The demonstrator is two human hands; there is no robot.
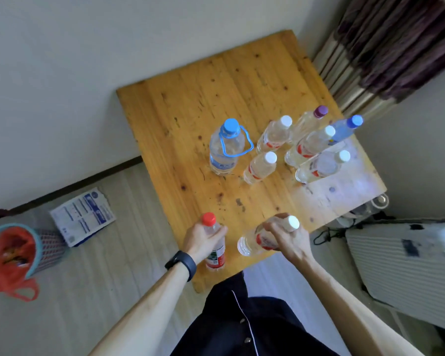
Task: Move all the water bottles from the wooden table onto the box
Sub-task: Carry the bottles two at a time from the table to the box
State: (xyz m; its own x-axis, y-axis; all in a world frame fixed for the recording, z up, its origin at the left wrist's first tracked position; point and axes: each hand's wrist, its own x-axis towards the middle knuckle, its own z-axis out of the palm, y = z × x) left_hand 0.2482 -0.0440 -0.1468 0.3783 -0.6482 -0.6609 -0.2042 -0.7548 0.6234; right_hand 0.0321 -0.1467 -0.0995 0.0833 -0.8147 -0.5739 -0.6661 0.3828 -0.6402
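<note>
A dark buttoned garment (242,327) fills the bottom of the view, and both forearms reach from it to the near edge of the counter (190,98).

The left hand (199,238), a dark band (181,264) on its wrist, is wrapped round the shoulder of a red-capped bottle (215,260) that is upright by the near-left corner. That is a grip suited to lifting it straight up. I cannot tell whether its base is on the wood or already off it.

The right hand (288,240) grasps a white-capped bottle (252,241) high on its body. This bottle is tilted, base to the left, and seems to be clear of the surface. Taking one bottle in each hand halves the trips.

Towards the middle stands a big bottle (225,147) with a blue carry loop. Six smaller bottles (308,147) are crowded by the right edge, all upright and waiting.

I cannot pick out the box with any certainty. A pale ribbed object (401,260) beyond the right edge may be it.

A basket (49,245) with a red bag sits on the floor to the left.
</note>
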